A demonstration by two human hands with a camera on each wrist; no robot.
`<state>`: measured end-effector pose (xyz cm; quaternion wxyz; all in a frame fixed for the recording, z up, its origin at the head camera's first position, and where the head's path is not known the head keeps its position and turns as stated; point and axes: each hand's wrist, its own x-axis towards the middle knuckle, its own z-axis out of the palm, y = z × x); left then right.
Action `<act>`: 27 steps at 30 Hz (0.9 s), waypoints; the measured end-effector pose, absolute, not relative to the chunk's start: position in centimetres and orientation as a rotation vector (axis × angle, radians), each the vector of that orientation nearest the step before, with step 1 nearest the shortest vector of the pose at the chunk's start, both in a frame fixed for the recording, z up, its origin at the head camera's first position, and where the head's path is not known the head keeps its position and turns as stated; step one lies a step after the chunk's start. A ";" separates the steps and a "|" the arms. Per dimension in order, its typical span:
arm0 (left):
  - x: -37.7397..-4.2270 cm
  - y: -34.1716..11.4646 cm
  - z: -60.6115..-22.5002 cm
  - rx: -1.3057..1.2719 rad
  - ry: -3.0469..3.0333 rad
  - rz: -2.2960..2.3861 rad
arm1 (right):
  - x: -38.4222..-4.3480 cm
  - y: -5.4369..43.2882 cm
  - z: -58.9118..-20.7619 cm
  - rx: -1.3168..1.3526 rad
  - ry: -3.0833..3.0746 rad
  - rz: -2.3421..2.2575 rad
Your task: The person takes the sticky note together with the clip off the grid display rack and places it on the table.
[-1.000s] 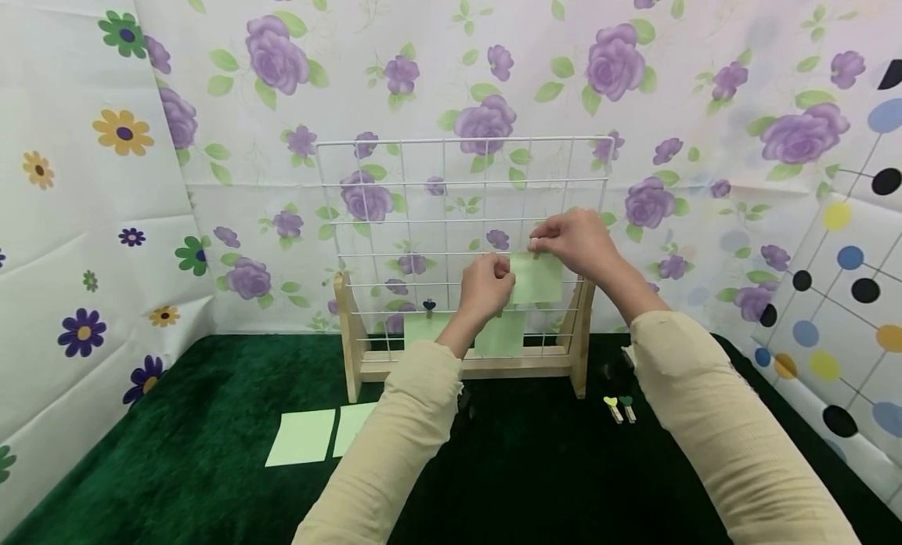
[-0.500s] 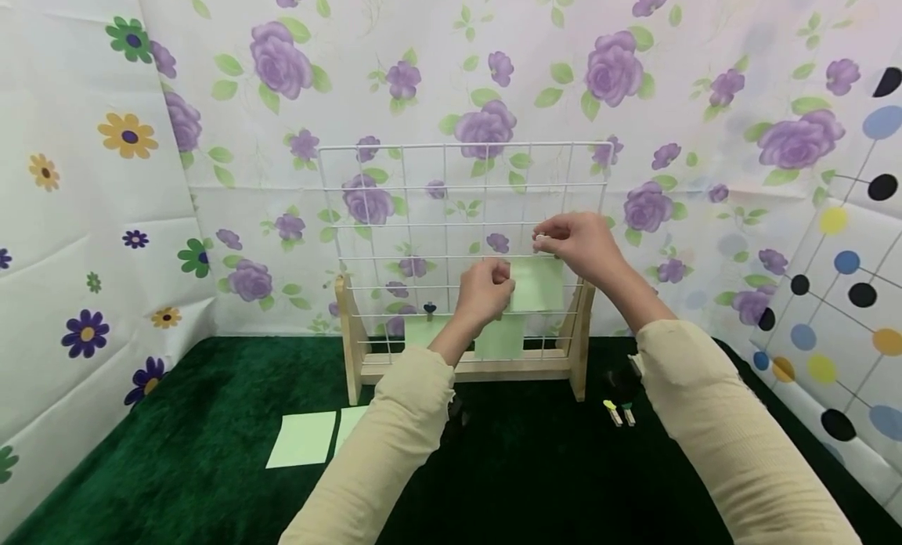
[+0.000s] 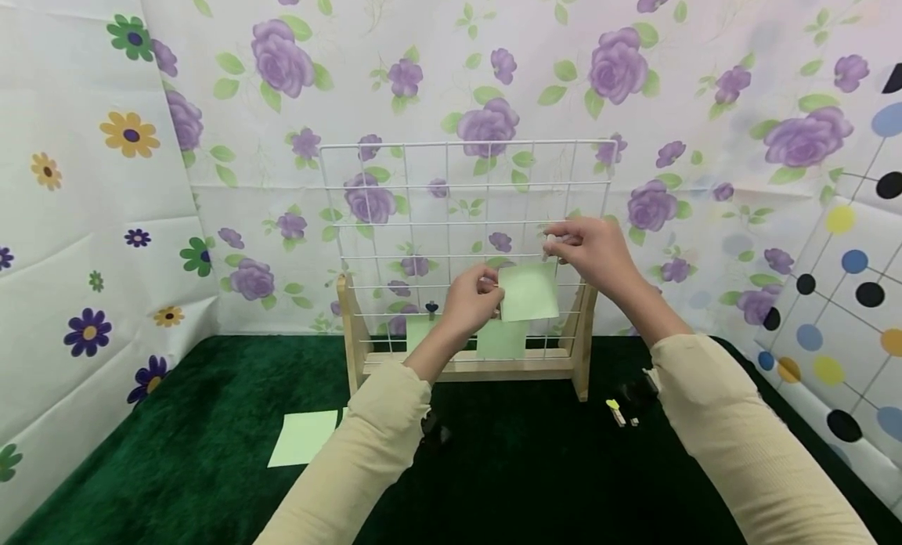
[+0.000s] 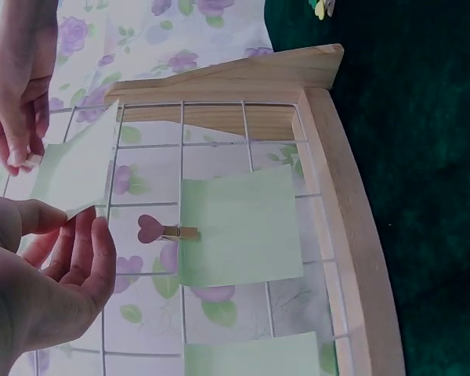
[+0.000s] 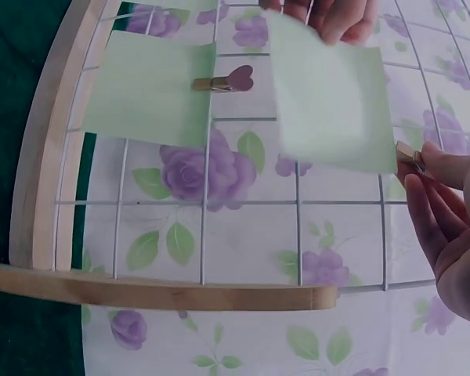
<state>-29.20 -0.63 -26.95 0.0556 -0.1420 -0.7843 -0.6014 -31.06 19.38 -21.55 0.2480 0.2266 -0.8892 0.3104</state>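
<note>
My left hand (image 3: 470,301) pinches a pale green paper square (image 3: 530,293) at its left edge, in front of the white wire grid (image 3: 465,186). The sheet stands slightly tilted and, in the left wrist view, angles off the wires. Between thumb and fingers of my right hand (image 3: 595,251) is a small wooden clothespin (image 5: 410,157), close to the sheet's upper right corner; whether it touches the paper I cannot tell. Lower on the grid hang two more green squares, one (image 4: 243,227) under a clothespin with a reddish heart (image 4: 150,229), the other (image 3: 423,333) under a dark-heart clothespin (image 3: 431,308).
Wooden feet (image 3: 582,349) hold the grid on a dark green cloth (image 3: 521,467). A loose green square (image 3: 304,439) lies front left; another is mostly hidden by my left sleeve. A yellow-heart clothespin (image 3: 615,413) lies at right, a second one beside it partly hidden.
The held sheet has shifted a little left and down and now tilts. My right hand has drawn slightly right, away from its top edge, with the clothespin. My left hand has moved slightly left.
</note>
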 end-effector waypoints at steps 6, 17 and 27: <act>-28.6 -2.0 -28.0 -0.405 -2.371 -1.893 | -30.6 20.0 -22.2 0.644 -2.402 0.818; -28.0 -4.9 -30.1 -0.382 -2.467 -1.933 | -29.7 21.6 -24.2 0.610 -2.462 0.843; -26.6 -6.7 -32.8 -0.368 -2.539 -1.965 | -29.3 23.6 -26.7 0.601 -2.519 0.808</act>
